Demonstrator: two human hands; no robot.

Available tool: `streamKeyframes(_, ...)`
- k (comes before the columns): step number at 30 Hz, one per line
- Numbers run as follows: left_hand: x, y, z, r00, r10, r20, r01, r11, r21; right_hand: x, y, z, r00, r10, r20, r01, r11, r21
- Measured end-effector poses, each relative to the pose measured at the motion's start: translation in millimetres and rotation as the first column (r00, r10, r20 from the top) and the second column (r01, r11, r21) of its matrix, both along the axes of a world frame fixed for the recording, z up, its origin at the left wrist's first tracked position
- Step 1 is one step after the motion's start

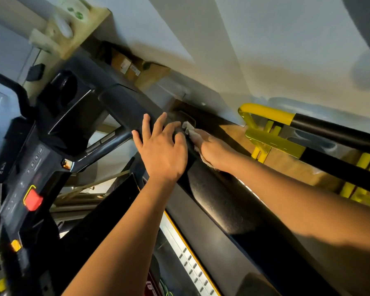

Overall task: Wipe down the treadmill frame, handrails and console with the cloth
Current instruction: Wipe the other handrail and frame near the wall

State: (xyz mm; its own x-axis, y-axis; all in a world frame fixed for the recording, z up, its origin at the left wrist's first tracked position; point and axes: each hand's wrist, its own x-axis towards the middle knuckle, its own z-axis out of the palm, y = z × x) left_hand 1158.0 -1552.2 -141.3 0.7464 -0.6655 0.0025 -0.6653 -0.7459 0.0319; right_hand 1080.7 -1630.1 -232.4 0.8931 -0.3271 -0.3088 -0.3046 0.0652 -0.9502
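On the right handrail (220,201), the right hand's (217,151) fingers curl over the pale cloth (190,131), pinning it to the padded top to scrub. Just beside it, the left hand (162,150) rests with fingers spread flat, likely bracing; the console (24,167) sits well apart, left.

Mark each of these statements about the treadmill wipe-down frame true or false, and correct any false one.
1. The right hand holds the cloth against the handrail. True.
2. The left hand grips the cloth. False: it rests with fingers spread on the handrail, beside the cloth.
3. The red button sits on the console, left of both arms. True.
4. The equipment by the wall is blue. False: it is yellow and black.
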Motion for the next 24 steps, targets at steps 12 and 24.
streamKeyframes(12,0,4,-2,0.996,0.036,-0.077,-0.053,0.971,-0.234,-43,1,38,0.915,-0.123,0.384,0.048,0.979,0.2)
streamKeyframes(24,-5,0,5,0.988,0.071,-0.135,-0.104,0.961,-0.257,45,-24,15,0.999,-0.014,0.031,0.011,0.996,0.091)
